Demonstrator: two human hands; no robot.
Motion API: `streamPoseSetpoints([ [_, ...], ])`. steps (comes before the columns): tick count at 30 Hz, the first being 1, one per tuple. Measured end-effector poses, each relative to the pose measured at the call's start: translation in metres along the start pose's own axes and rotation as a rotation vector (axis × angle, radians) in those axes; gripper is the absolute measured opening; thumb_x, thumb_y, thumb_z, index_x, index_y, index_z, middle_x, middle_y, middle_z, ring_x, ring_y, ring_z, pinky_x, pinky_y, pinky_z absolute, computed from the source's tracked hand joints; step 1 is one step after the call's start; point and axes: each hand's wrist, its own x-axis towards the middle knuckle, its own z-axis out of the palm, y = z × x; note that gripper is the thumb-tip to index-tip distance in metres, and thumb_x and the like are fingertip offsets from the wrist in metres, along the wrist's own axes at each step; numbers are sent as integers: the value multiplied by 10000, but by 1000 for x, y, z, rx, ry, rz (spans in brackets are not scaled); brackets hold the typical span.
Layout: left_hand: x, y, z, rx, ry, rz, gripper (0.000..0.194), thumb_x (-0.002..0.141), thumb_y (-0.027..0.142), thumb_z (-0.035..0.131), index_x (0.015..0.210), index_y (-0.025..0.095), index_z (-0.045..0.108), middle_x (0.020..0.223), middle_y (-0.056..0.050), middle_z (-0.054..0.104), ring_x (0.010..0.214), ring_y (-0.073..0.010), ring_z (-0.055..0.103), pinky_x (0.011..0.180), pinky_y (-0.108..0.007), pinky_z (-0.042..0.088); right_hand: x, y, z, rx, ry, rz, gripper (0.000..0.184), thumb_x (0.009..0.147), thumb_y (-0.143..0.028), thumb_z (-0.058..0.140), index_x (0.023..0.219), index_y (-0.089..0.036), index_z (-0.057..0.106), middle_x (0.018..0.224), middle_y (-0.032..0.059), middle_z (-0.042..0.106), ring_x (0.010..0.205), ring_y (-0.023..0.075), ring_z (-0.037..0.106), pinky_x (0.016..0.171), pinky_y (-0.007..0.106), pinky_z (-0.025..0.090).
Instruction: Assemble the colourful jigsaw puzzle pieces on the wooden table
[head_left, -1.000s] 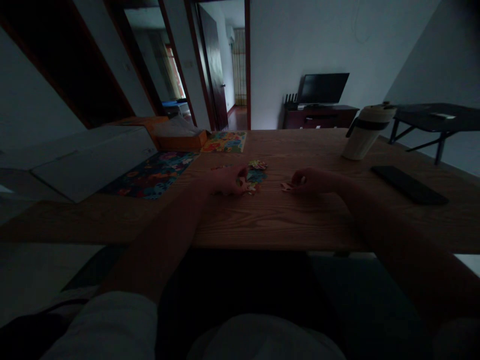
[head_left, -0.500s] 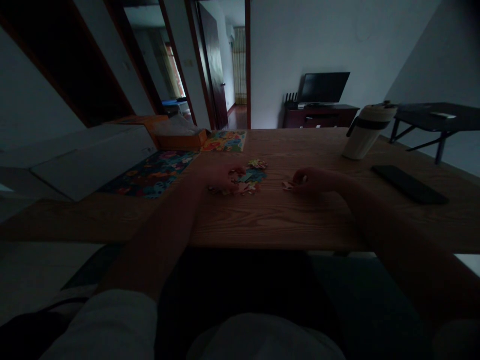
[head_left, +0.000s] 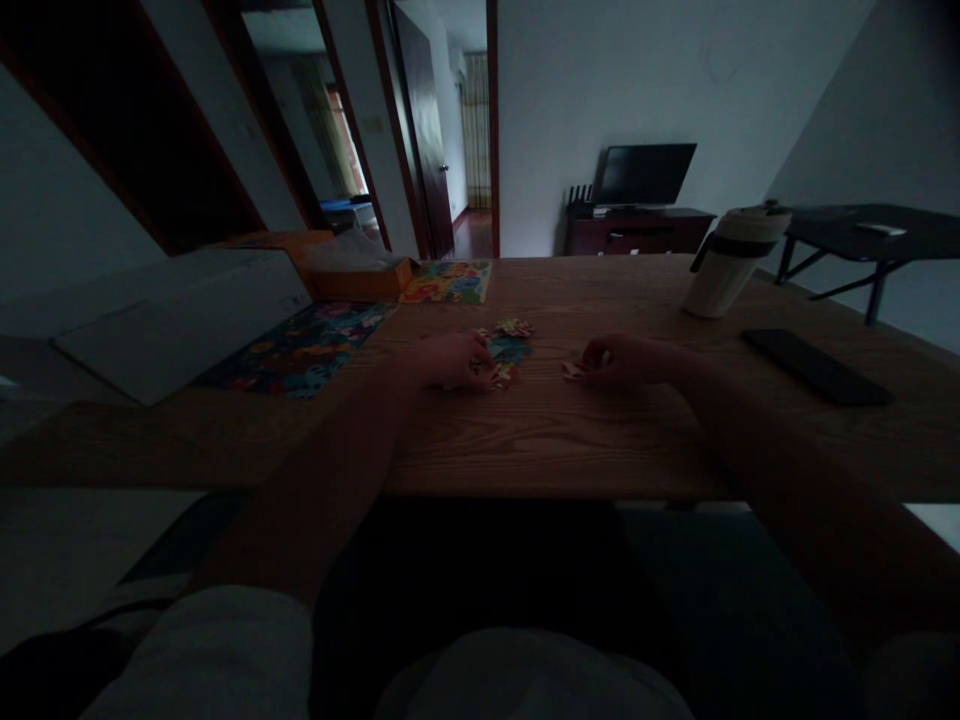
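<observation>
Left hand (head_left: 454, 361) at small pieces (head_left: 511, 350)

Mid-bench (head_left: 525, 455): a heap of pieces (head_left: 514, 350), left grip (head_left: 454, 362) at its left side. Right grip (head_left: 619, 360) sits right of the heap, apart from it, more pieces (head_left: 573, 371) at its fingertips. Left end holds a box (head_left: 195, 315), a picture sheet (head_left: 326, 345) along its right; open tray (head_left: 367, 285) behind the sheet, second sheet (head_left: 450, 285) right of the tray. Right end: flat slab (head_left: 817, 367), bottle (head_left: 726, 275) behind. Beyond: television (head_left: 646, 175) on cabinet (head_left: 637, 235).
</observation>
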Motion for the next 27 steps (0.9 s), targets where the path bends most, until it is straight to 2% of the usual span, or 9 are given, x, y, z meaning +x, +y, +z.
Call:
streamPoseSetpoints([
  [4, 0, 12, 3, 42, 11, 1, 352, 812, 476, 684, 1028, 208, 756, 1201, -77, 676, 1064, -261, 619, 942, -344, 454, 1, 0, 0, -5, -26, -10, 517, 772, -697, 687, 971, -220, 719, 1035, 115, 745, 849, 271, 687, 719, 367, 503],
  [9, 2, 32, 13, -33, 6, 200, 326, 908, 370, 616, 1193, 273, 740, 1418, -61, 599, 1307, -258, 527, 1092, -368, 380, 3, -1, 1, -11, -27, 20, 504, 761, -660, 721, 1028, -232, 722, 1060, 117, 737, 905, 288, 684, 769, 382, 515],
  [11, 3, 38, 18, -66, 26, 220, 365, 931, 356, 594, 1275, 298, 702, 1376, -55, 635, 1272, -249, 558, 1074, -363, 394, 3, -3, 1, -14, -28, 12, 476, 772, -627, 723, 1032, -228, 716, 1067, 118, 733, 916, 287, 685, 772, 376, 517],
  [15, 5, 41, 24, -94, 99, 158, 508, 909, 387, 634, 1405, 284, 601, 1253, -62, 700, 1095, -244, 642, 963, -339, 450, 0, -10, 2, -10, -48, -39, 439, 803, -586, 700, 1051, -224, 700, 1080, 111, 732, 900, 267, 689, 758, 357, 517],
  [21, 11, 36, 26, -140, 90, 152, 499, 891, 365, 658, 1376, 263, 602, 1242, -63, 688, 1035, -218, 649, 903, -314, 471, -6, -22, 1, -19, -88, -89, 406, 808, -532, 699, 1073, -224, 694, 1086, 103, 733, 900, 258, 686, 764, 355, 515],
  [27, 19, 36, 33, -86, 155, 224, 429, 936, 345, 616, 1357, 260, 623, 1299, -68, 640, 1129, -221, 620, 976, -328, 462, -6, -26, 3, -3, -93, -84, 420, 794, -541, 705, 1070, -224, 703, 1059, 100, 734, 904, 265, 686, 765, 358, 517],
])
